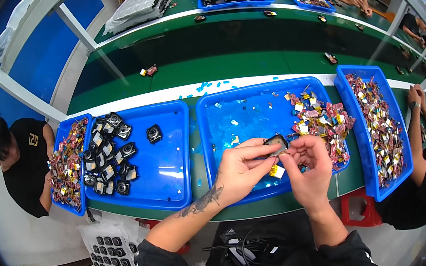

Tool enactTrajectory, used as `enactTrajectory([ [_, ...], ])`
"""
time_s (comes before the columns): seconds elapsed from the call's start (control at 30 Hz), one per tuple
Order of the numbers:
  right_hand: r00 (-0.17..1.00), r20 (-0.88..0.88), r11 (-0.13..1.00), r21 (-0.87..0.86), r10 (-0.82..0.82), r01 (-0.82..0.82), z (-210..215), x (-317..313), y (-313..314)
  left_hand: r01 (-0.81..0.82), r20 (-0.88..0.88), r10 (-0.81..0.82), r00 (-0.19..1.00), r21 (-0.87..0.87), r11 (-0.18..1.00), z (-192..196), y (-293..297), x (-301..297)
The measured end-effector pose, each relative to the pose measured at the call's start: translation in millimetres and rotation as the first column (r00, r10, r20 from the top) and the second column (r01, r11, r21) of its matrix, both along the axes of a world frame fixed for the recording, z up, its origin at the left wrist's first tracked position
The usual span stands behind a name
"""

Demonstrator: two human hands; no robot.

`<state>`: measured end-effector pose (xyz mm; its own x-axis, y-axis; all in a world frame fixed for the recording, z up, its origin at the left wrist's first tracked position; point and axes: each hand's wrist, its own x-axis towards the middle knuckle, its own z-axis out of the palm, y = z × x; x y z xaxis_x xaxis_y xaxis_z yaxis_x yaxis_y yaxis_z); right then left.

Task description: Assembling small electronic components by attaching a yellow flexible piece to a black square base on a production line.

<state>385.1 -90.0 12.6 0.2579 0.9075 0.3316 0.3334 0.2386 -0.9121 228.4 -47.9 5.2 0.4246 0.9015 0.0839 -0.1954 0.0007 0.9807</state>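
Note:
Above the middle blue tray (208, 149), my left hand (246, 166) grips a small black housing (276, 144) between thumb and fingers, its open inner side facing up. My right hand (310, 166) is closed in a pinch against the housing's right edge; what lies between its fingertips is too small to make out. Just below both hands hangs or lies a small silver and yellow piece (276, 171); whether it is joined to the housing I cannot tell. Beneath and beside my right hand, a heap of small red circuit boards with yellow and silver parts (323, 119) fills the tray's right side.
Left of it, another blue tray (177, 188) holds black camera-like units (107, 156). Narrow blue bins of circuit boards stand at far left (86, 119) and right (371, 188). A green conveyor (205, 72) carries scattered units beyond. Co-workers sit left (24, 156), right and across.

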Motion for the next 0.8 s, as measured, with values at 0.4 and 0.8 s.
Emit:
enactTrajectory([
  [0.4,0.996,0.089,0.999,0.041,-0.01,0.006,0,-6,7,-0.064,0.014,0.063,0.998,0.088,0.994,1,-1,2],
  [0.8,0.879,-0.339,0.899,-0.164,0.336,-0.407,76,35,54,-0.272,0.018,0.278,0.96,0.273,0.923,16,-9,4],
])
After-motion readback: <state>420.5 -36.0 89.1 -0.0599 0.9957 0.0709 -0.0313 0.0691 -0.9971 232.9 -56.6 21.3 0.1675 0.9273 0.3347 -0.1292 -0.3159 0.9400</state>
